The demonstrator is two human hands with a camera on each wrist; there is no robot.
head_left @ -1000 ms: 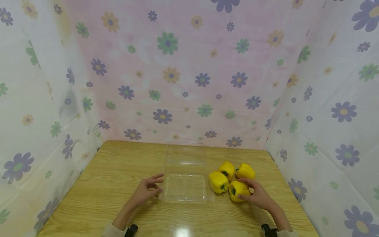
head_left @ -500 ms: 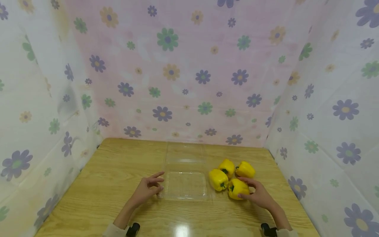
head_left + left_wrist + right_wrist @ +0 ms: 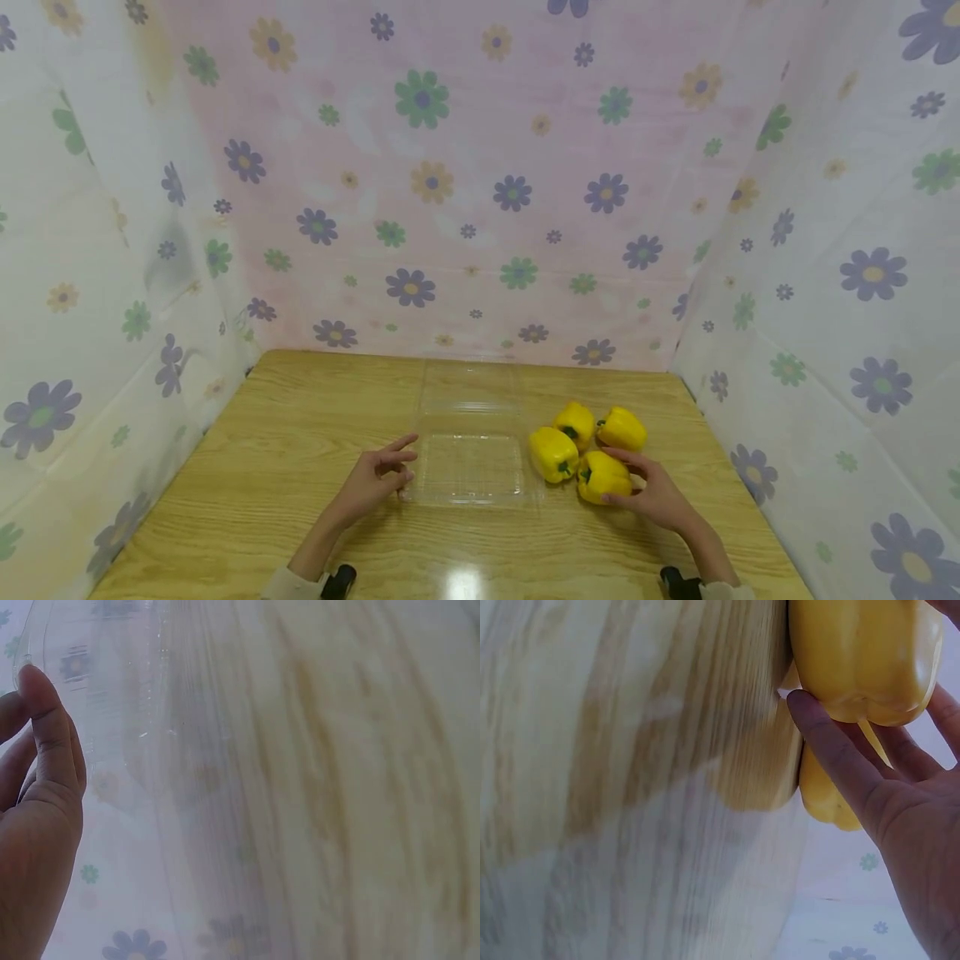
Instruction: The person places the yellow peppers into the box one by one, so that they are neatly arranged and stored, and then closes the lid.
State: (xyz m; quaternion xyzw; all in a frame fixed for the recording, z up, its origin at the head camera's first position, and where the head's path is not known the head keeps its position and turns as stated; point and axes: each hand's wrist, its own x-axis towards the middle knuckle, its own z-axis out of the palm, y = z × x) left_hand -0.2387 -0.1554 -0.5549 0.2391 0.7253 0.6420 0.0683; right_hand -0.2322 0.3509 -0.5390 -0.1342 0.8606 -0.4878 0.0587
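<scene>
Front yellow pepper (image 3: 604, 477) slightly leftward

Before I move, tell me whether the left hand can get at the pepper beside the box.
Probably not from where it is: the left hand is at the left edge of the box, which lies between it and that pepper. The way over the box looks free, though.

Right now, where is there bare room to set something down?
Bare wood: the left side of the table, between its edge and the left hand, and the strip on the near side of the clear container. Crowded: right of the container, where four yellow peppers cluster and the right hand holds the nearest.
</scene>
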